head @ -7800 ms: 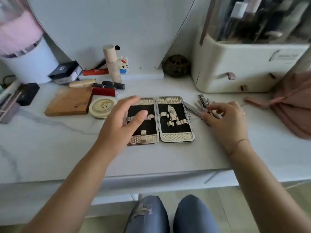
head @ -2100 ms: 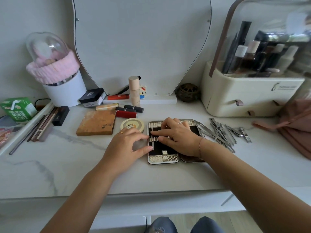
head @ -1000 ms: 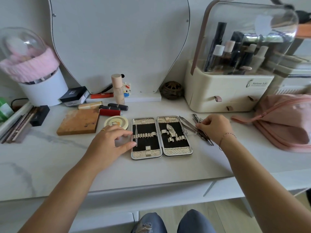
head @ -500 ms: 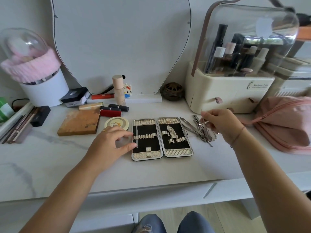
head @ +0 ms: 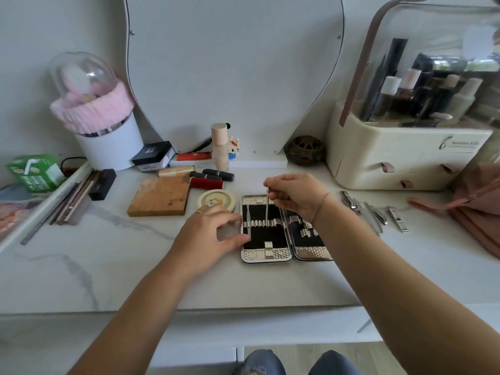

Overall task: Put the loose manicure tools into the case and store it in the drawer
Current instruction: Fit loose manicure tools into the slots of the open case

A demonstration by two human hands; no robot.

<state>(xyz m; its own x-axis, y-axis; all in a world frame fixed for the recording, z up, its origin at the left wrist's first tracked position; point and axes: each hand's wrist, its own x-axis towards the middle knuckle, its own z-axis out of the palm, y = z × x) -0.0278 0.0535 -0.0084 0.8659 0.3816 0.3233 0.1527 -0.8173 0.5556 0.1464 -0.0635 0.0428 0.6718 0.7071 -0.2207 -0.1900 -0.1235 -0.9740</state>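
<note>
Where the white table begins on the left, a green box sits next to some long pencils. Behind them stands a white tub with a fuzzy pink band. Next come a black box, a brown wooden block, some lipsticks and a round tin.

The left hand is just below the tin. Its fingers are loose and a little bent, and the tips touch the left edge of the case. They are not wrapped around anything.

The case lies open and flat in the middle of the table, near the front. It has two black halves with shiny silver ends. One thin tool sits in the first loop of the left half.

The right hand is over the top of the case. Its finger and thumb pinch a thin silver stick. The stick stands almost straight up, with its low end at the row of loops in the left half. I cannot tell if the end is inside a loop. The right arm hides part of the right half.

Farther right, the loose tools lie in a bunch on the table, apart from the case. Behind them stands a cream box with little drawers and a see-through lid. A pink bag is at the far right.
</note>
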